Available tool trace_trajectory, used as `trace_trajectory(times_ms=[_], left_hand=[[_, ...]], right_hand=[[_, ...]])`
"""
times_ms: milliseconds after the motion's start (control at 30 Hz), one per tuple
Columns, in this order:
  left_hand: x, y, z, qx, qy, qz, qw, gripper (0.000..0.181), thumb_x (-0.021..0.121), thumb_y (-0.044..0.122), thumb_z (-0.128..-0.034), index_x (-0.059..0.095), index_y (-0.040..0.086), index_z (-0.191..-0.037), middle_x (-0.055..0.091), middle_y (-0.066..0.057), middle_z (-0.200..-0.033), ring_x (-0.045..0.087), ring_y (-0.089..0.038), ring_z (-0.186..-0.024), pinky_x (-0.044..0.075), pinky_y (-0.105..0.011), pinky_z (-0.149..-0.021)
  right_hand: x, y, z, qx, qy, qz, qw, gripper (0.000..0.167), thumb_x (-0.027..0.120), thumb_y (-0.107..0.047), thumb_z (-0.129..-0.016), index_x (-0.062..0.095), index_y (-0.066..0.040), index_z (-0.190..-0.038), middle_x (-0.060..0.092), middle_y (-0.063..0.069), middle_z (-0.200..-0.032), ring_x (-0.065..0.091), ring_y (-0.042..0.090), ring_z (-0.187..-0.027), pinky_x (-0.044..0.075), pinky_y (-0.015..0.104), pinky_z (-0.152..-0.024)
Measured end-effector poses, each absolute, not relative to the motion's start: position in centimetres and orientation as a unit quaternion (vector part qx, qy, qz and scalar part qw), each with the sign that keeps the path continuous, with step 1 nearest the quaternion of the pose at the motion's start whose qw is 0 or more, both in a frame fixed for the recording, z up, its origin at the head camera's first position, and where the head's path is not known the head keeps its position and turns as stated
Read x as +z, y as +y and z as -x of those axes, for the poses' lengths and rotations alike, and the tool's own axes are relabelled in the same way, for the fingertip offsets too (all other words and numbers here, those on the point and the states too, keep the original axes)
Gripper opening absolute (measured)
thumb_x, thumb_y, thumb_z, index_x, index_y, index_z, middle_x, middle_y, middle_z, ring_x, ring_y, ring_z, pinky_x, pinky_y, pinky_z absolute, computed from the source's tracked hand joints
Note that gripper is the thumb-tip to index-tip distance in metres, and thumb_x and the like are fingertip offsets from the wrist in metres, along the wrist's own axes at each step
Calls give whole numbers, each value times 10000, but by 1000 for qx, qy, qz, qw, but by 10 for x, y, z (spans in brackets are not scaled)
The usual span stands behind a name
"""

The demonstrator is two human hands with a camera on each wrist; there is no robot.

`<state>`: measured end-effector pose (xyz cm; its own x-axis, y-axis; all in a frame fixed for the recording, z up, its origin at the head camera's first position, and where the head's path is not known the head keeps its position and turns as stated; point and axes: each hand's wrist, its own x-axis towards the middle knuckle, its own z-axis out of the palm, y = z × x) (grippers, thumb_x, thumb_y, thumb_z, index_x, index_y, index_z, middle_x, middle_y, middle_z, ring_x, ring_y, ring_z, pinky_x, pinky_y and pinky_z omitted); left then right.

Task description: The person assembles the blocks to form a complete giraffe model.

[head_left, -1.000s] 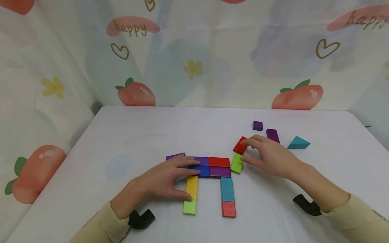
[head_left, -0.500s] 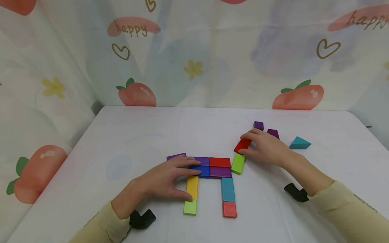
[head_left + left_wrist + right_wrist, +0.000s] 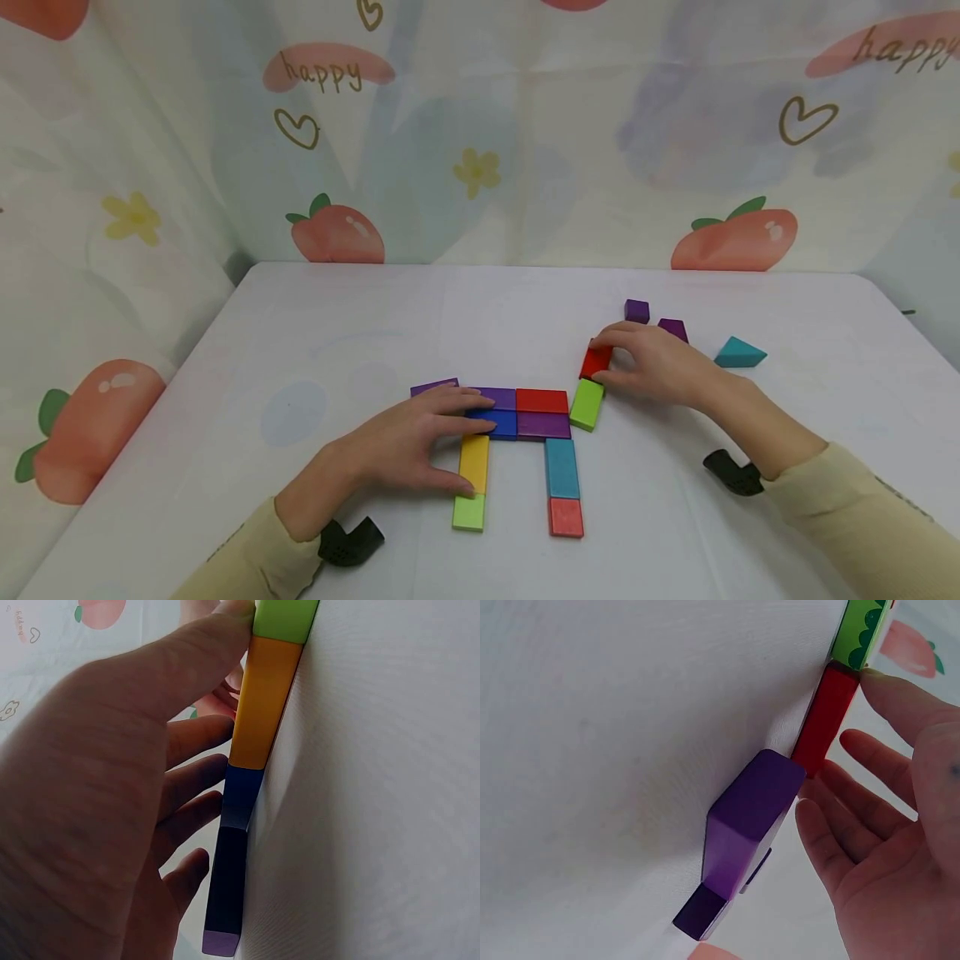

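My left hand (image 3: 397,442) rests over the left part of a flat block figure, with its fingers extended. Its fingertips touch the blue block (image 3: 504,424) and lie by the violet block (image 3: 498,397). The thumb lies where the yellow block (image 3: 473,462) meets the lower green block (image 3: 468,512). On the right, my right hand (image 3: 660,364) pinches a red block (image 3: 595,362) between thumb and fingers, end to end. The red block stands at the top of a slanted lime block (image 3: 587,404), and they meet in the right wrist view.
The figure also has a red block (image 3: 542,401), a purple block (image 3: 543,426), a teal block (image 3: 562,468) and a light red block (image 3: 566,517). Loose beyond my right hand lie a purple cube (image 3: 637,311), a purple piece (image 3: 674,329) and a teal triangle (image 3: 740,352).
My right hand has moved up and left from the lime block to the red block. The red block has turned more in line with the lime one. My left hand stays put.
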<state>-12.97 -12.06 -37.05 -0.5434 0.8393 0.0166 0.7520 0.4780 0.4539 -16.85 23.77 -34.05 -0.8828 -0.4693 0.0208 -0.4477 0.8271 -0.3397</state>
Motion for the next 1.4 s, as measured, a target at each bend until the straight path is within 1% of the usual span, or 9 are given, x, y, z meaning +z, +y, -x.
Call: trace_trajectory(times_ms=[133,233,367,667,933,1400], left_hand=[[-371,-120,130,208,853,-466,105,716,741,587,-843,592,224,-1442,399,69,-1572,266,-201,-1486,310,-456,-1165],[-371,-120,130,207,854,-466,105,719,733,597,-844,591,226,-1444,399,72,-1572,266,-198,-1486,313,-454,-1164],[-371,-120,130,207,854,-466,105,718,739,592,-842,594,224,-1441,402,69,-1570,265,-196,-1487,301,-450,-1171],[-372,-120,130,208,854,-466,102,718,768,563,-832,596,222,-1440,404,67,-1570,270,-200,-1486,309,-449,-1165],[-371,-121,130,209,853,-468,98,713,760,569,-837,599,220,-1437,408,64,-1567,278,-201,-1482,316,-453,-1162],[-370,-121,130,206,854,-466,105,709,738,592,-844,602,221,-1434,410,68,-1564,281,-188,-1478,303,-446,-1170]], right_hand=[[-340,240,167,-178,953,243,31,396,776,-202,-901,690,-31,-1248,645,147,-1244,573,377,-1188,553,507,-911],[-340,242,169,-184,953,238,33,404,755,-220,-923,676,-30,-1270,639,158,-1260,564,385,-1202,542,528,-923],[-341,243,172,-186,954,232,36,425,743,-233,-936,659,-28,-1298,636,170,-1257,569,384,-1187,538,537,-926],[-344,243,173,-188,955,228,38,443,753,-226,-928,653,-31,-1314,630,168,-1246,577,371,-1160,548,520,-915],[-346,242,170,-182,959,215,40,483,763,-281,-919,647,-39,-1320,621,182,-1257,573,381,-1163,558,519,-895],[-344,246,165,-174,961,213,27,475,756,-265,-921,642,-28,-1316,615,183,-1229,599,360,-1112,571,507,-869]])
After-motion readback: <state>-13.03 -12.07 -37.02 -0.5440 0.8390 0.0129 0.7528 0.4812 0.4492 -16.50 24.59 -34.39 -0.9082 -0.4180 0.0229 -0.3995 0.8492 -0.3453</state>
